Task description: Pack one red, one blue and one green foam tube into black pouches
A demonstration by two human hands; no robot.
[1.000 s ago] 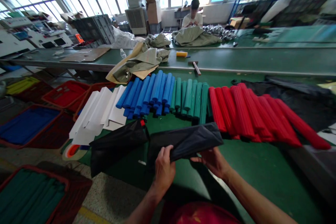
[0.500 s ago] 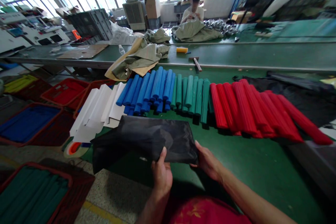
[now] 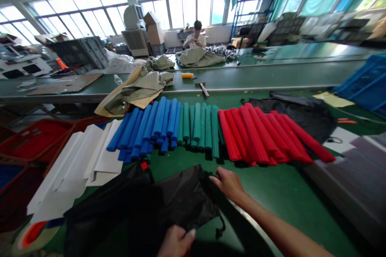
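While a green table is stretching across the lower view, red rolls are lying on it between 3 and 4 o'clock, and blue rolls near 9. At 6 o'clock a black pouch is spreading out, its thin cloth creasing, looking slack and faintly shiny against deep shadow. At the pouch's own 6 o'clock the left hand is gripping its near edge; at its 2 o'clock the right hand is pinching its border, cloth or cord I cannot tell. A dark, knobbly cord end is hanging at its 4 o'clock.
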